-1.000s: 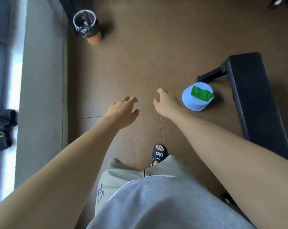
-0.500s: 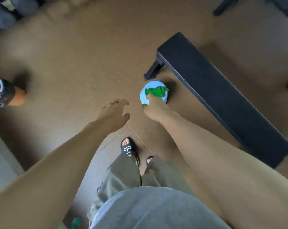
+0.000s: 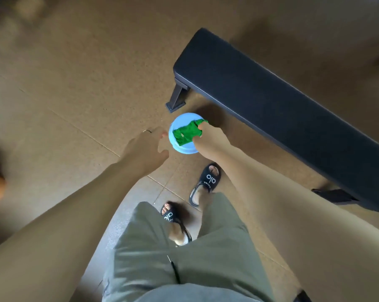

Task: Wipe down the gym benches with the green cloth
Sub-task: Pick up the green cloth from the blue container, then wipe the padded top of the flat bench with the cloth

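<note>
Your right hand (image 3: 208, 140) pinches the crumpled green cloth (image 3: 187, 132) draped on the round pale-blue bucket (image 3: 181, 147) at frame centre. Your left hand (image 3: 146, 149) hovers beside it, fingers spread and holding nothing. The padded black bench (image 3: 282, 110) runs diagonally across the right, just beyond the bucket.

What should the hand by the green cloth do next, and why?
Probably lift the green cloth off the blue bucket. The right hand already touches the cloth, and the black bench beside it looks unwiped.
</note>
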`<state>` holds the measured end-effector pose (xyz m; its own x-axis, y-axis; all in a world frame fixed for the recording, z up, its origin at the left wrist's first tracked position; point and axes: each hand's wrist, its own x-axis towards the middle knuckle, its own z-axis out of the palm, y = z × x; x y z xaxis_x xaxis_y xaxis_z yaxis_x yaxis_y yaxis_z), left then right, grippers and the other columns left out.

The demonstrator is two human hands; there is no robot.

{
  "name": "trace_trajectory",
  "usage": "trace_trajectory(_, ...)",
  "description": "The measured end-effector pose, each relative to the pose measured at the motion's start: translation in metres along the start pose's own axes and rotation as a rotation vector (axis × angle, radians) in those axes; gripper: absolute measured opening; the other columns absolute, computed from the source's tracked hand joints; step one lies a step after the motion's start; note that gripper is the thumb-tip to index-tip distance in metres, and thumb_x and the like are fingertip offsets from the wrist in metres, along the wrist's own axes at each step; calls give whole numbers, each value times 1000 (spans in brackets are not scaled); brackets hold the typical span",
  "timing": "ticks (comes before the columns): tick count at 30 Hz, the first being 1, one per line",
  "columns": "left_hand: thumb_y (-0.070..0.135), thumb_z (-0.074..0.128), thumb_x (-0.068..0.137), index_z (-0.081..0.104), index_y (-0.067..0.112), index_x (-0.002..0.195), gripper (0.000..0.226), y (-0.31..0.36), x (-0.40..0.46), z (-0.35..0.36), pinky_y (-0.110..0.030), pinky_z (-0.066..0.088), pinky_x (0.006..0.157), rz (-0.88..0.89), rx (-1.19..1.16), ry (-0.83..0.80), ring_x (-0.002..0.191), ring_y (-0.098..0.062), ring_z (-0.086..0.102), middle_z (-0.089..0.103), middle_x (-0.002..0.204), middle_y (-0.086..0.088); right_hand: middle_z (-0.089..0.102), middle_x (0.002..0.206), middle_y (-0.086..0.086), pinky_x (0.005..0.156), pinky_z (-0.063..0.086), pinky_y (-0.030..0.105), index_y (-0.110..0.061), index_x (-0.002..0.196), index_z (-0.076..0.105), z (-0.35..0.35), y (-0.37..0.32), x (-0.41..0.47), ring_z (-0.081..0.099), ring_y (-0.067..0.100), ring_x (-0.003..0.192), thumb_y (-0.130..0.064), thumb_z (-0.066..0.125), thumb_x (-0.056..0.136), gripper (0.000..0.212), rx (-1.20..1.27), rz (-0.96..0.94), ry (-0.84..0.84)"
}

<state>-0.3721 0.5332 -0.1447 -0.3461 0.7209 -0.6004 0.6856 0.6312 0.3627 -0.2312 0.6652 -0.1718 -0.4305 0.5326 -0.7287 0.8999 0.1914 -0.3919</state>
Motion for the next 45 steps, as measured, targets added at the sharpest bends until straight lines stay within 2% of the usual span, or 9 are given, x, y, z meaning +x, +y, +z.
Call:
trace_trajectory(6, 23, 64, 92, 53, 23, 139, 49, -12, 120, 40, -45, 47, 102, 19, -36, -4, 120, -31, 58, 59, 135, -5, 62, 134, 15, 77, 40, 32, -12, 157, 32, 17, 22, 120, 59, 36, 121, -12, 45, 100, 59, 57, 67, 13)
trace_trajectory(16, 25, 68, 89, 57, 23, 134, 47, -98, 358, 172, -45, 49, 100, 96, 3, -34, 119, -28, 59, 63, 130, -3, 41, 156, 9, 113, 36, 43, -20, 163, 19, 129, 106, 357, 40, 34, 142, -22, 58, 95, 78, -253, -59, -39)
trace_trajectory(25, 23, 76, 91, 52, 24, 139, 54, -152, 476, 260, -34, 47, 101, 255, -16, -147, 113, -14, 61, 63, 121, 5, 45, 137, 13, 102, 39, 41, -12, 142, 44, 180, 145, 463, 46, 33, 126, -17, 63, 91, 54, -599, -297, 77)
trace_trajectory(29, 25, 79, 89, 53, 21, 136, 54, -150, 481, 263, -28, 45, 92, 274, -37, -153, 109, -17, 60, 63, 118, 0, 46, 120, 12, 76, 38, 35, -12, 110, 53, 176, 143, 462, 56, 34, 104, -14, 59, 95, 16, -459, -294, -21)
trace_trajectory(33, 25, 82, 86, 57, 31, 126, 48, -146, 458, 252, -23, 45, 92, 286, -139, -185, 109, -6, 61, 63, 115, 8, 55, 86, 4, 59, 39, 29, -9, 94, 58, 162, 140, 439, 58, 21, 78, -17, 66, 86, 14, -163, -194, -170)
trace_trajectory(38, 10, 70, 91, 67, 25, 106, 22, -137, 462, 201, -29, 53, 90, 386, -302, 116, 96, -3, 68, 72, 104, 8, 68, 105, 22, 81, 59, 45, -9, 91, 61, 124, 120, 399, 71, 32, 102, -23, 68, 72, 24, 233, -132, -274)
trace_trajectory(39, 4, 65, 94, 69, 21, 102, 19, -132, 462, 186, -32, 54, 92, 375, -375, 188, 96, -8, 70, 74, 102, 4, 53, 78, 17, 69, 47, 41, -10, 87, 59, 117, 117, 389, 60, 28, 74, -20, 65, 72, 19, 294, -137, -283)
trace_trajectory(40, 4, 59, 97, 70, 18, 99, 18, -127, 461, 170, -33, 55, 92, 356, -436, 257, 95, -12, 71, 75, 100, 1, 41, 83, -1, 72, 28, 38, -10, 83, 55, 109, 113, 377, 40, 18, 78, -17, 63, 73, 14, 357, -147, -288)
trace_trajectory(45, 26, 47, 107, 66, 15, 100, 23, -92, 459, 104, -34, 52, 86, 259, -782, 532, 89, -15, 69, 74, 103, -7, 60, 88, 23, 73, 45, 34, 16, 99, 62, 51, 84, 328, 57, 27, 81, -13, 68, 75, 38, 761, -222, -219)
